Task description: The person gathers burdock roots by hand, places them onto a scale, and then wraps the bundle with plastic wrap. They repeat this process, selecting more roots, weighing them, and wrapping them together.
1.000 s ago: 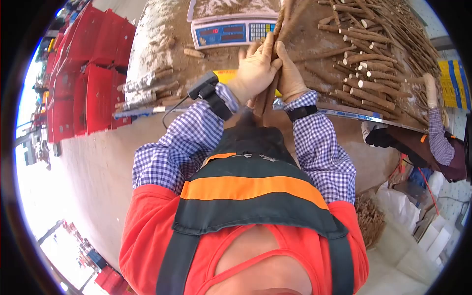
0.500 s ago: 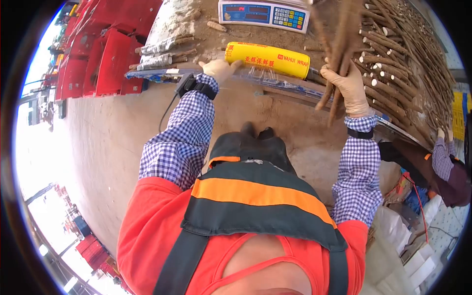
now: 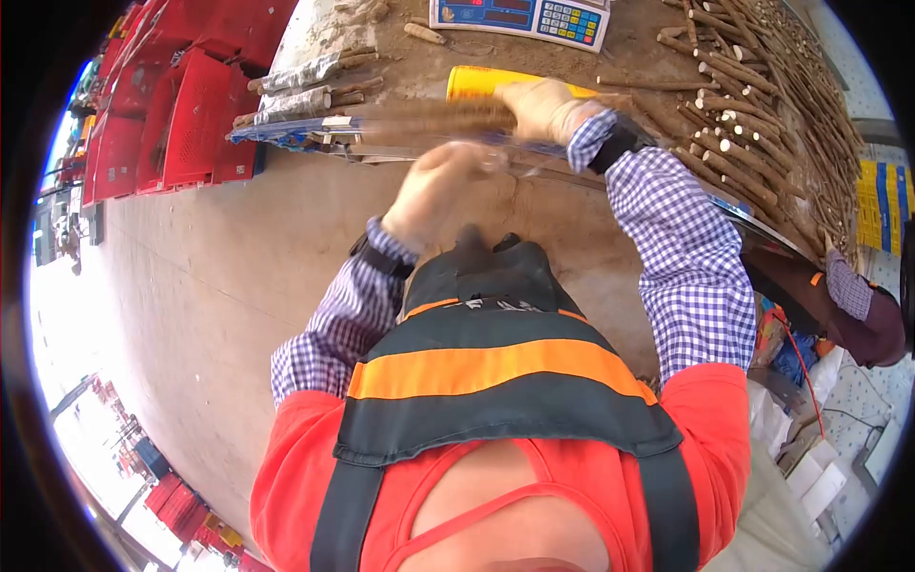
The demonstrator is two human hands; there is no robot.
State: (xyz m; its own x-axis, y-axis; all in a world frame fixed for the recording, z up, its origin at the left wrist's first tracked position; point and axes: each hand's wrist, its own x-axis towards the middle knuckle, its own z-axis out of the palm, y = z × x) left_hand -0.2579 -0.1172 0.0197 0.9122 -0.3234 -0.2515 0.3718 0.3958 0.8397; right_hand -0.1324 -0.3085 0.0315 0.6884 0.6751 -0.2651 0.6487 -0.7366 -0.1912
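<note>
My right hand, gloved, grips a bundle of brown sticks that is blurred by motion and lies sideways along the table's near edge. Partly behind that hand is the yellow roll of wrap. My left hand, also gloved, is lower and nearer my body, its fingers pinched together at a strand of clear film. To the left on the table lie wrapped stick bundles.
A digital scale stands at the table's far side. Many cut sticks are heaped at the right. Red crates stand at the left. At the far right a co-worker's sleeve reaches to the pile.
My right hand has swung left with the sticks, which turned from upright to sideways. My left hand has left the roll's left end and come nearer my body, with film at its fingers.
</note>
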